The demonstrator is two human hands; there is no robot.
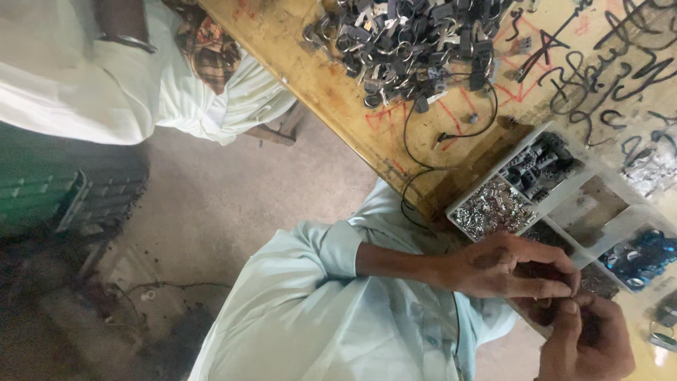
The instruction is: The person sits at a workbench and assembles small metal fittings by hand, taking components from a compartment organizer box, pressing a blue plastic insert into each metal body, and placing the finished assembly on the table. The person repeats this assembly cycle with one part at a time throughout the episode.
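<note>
On the yellow-brown desk [331, 70], which runs slantwise across the upper right of the view, black scrawled marks [606, 63] and fainter red ones [384, 116] cover the worn top. A heap of small dark grey metal-and-plastic parts [409, 42] lies near its upper edge, and a thin black wire [416, 141] loops from the heap toward the desk's near edge.

Just below sits a white divided tray [564, 187]. One compartment holds small silvery pieces [493, 208], the one beside it dark cylindrical pieces [539, 166], a third shiny blue pieces [642, 257]; one between them shows mostly its bare brown floor. A clear bag of silvery bits [652, 169] lies beyond the tray.

At the tray's near corner the person's two hands meet. The left hand [508, 268], coming from a pale green sleeve [338, 247], is curled nearly closed, fingertips pinched together. The right hand [585, 339], at the bottom edge, is also curled, its fingers touching those of the left. Something small and dark seems pinched between them, but it is too hidden to identify.

At upper left, another person in pale clothing [106, 85] sits beside the desk, one arm bearing a thin metal bangle [130, 44]. The grey floor [233, 197] lies below.
</note>
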